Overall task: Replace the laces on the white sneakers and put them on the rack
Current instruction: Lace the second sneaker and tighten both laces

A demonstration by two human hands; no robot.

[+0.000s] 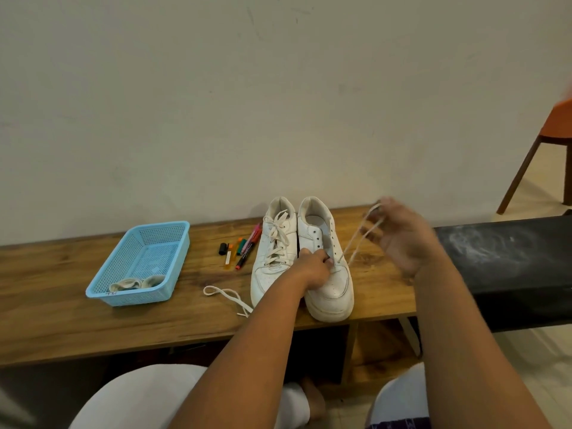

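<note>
Two white sneakers sit side by side on the wooden table, toes toward the near edge. The left sneaker is fully laced with a cream lace, and the right sneaker has bare eyelets except the lowest pair, where one new lace comes out in two strands. It's a bit scuffed and creased at the toe.

The left hand rests on that right sneaker's vamp, grip pressed at the lowest eyelets. The right hand, blurry, is up to the right of the sneaker, grip pinching the lace strands.

One loose lace lies left of the sneakers' toes. Roughly four markers sit just left of the laced sneaker, and one blue basket farther left holds bundled laces.
</note>
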